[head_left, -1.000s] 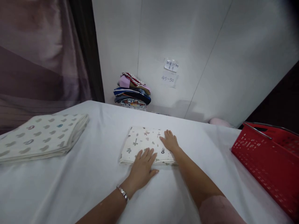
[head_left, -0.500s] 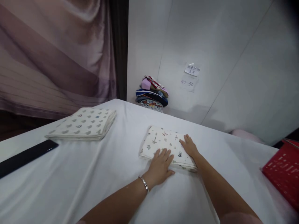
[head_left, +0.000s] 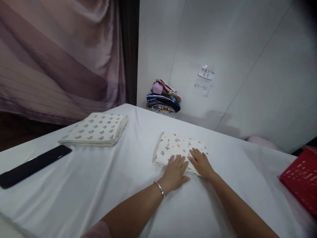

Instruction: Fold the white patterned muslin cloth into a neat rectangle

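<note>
A folded white cloth (head_left: 170,145) with small plant and starfish-like prints lies flat on the white-covered table (head_left: 119,191). My left hand (head_left: 175,173), a silver bracelet at its wrist, rests with spread fingers on the cloth's near edge. To its right, my right hand (head_left: 201,162) lies flat on the near right part of the same cloth, fingers stretched out. Both hands are open and grip nothing. The cloth's near right corner is hidden under the right hand.
Another folded white cloth (head_left: 99,129) with grey prints lies at the left. Before it is a long black flat object (head_left: 34,165). A red perforated basket (head_left: 300,178) stands at the right edge. Stacked folded fabrics (head_left: 163,99) stand beyond the table by the wall (head_left: 223,39).
My right hand has slid left and nearer over the cloth, closer to my left hand. The whole view has shifted slightly.
</note>
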A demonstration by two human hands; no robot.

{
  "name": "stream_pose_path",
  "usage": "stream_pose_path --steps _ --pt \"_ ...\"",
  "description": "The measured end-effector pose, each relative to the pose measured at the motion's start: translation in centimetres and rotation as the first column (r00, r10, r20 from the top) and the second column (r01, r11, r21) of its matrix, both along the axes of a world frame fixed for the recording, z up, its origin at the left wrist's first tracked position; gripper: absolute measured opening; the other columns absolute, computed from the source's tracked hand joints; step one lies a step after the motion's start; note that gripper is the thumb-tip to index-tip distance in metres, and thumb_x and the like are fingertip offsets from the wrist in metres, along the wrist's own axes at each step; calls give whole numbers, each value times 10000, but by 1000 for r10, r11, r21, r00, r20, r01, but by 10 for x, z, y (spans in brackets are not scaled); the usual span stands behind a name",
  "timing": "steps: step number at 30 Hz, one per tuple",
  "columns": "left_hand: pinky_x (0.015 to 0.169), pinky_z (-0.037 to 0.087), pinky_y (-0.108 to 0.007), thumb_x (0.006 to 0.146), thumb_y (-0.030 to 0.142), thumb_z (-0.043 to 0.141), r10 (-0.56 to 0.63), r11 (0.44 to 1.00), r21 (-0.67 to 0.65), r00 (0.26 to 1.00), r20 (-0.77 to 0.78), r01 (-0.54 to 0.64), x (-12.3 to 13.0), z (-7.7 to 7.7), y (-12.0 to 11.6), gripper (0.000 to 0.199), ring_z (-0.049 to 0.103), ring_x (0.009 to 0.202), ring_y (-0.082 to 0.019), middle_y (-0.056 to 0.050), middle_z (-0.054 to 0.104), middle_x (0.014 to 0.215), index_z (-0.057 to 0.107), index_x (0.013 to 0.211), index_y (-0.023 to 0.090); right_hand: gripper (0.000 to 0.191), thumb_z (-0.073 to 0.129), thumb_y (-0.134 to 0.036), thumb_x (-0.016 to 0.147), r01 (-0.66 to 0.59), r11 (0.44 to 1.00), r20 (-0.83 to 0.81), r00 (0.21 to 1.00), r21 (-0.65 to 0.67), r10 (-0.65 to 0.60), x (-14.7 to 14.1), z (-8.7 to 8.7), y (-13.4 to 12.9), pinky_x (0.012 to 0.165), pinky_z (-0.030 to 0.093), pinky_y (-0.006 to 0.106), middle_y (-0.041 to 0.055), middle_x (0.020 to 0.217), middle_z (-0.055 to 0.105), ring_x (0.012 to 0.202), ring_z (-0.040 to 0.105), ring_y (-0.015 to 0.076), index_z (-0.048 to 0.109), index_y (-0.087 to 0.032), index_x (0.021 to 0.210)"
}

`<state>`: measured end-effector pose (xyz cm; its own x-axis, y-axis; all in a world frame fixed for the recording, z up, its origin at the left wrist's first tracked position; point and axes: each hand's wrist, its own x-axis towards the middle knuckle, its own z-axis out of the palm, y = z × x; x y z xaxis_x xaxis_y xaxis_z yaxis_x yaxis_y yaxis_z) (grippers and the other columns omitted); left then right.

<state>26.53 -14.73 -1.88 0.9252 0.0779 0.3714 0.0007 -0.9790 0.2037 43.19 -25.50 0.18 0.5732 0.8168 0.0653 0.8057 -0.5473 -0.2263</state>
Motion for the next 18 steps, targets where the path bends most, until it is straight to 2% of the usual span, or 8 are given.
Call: stream_pose_path --steps 3,6,8,11,15,18 --pt "1088 129 -505 817 560 469 -4 1000 6 1000 5 4 0 0 1 641 226 1332 -281 -98 347 1416 355 1340 206 529 287 -483 915 17 1000 -35 999 8 -17 -2 1 -3 1084 127 436 59 1459 286 1353 192 205 397 -196 1345" --pt "1088 131 -507 820 559 464 -2 1000 10 1000 -2 2 0 -1 1 643 224 1332 -282 -98 340 1421 352 1342 201 516 323 -468 908 9 1000 -56 998 -27 -10 4 8 1 1074 159 453 75 1449 307 1344 217 223 415 -192 1334" --pt "1088 130 -510 819 563 460 3 1000 10 1000 -11 -3 1 -1 1 642 219 1333 -284 -97 341 1421 360 1340 200 516 356 -450 900 -5 1000 -32 999 -29 4 11 15 6 1072 191 426 91 1441 321 1337 234 224 414 -178 1334" --pt "1090 132 -510 825 563 448 5 1000 2 1000 -20 -5 2 -1 1 630 208 1338 -285 -94 337 1425 370 1337 206 522 403 -403 887 6 1000 15 1000 -25 -6 26 25 22 1078 197 389 105 1438 322 1338 230 228 395 -157 1347" --pt "1090 141 -508 824 558 453 5 1000 -17 1000 -27 -5 1 2 0 624 212 1337 -285 -89 335 1427 373 1336 211 569 451 -376 862 24 997 -6 1000 -70 -24 48 33 50 1087 170 417 117 1438 316 1341 215 265 357 -137 1370" --pt "1092 137 -512 814 563 467 6 999 -31 1000 -31 -7 1 2 0 634 211 1338 -289 -91 338 1426 378 1334 211 641 542 -382 802 -14 992 -84 996 -129 3 66 38 70 1068 236 391 96 1405 383 1297 318 270 358 -161 1374"
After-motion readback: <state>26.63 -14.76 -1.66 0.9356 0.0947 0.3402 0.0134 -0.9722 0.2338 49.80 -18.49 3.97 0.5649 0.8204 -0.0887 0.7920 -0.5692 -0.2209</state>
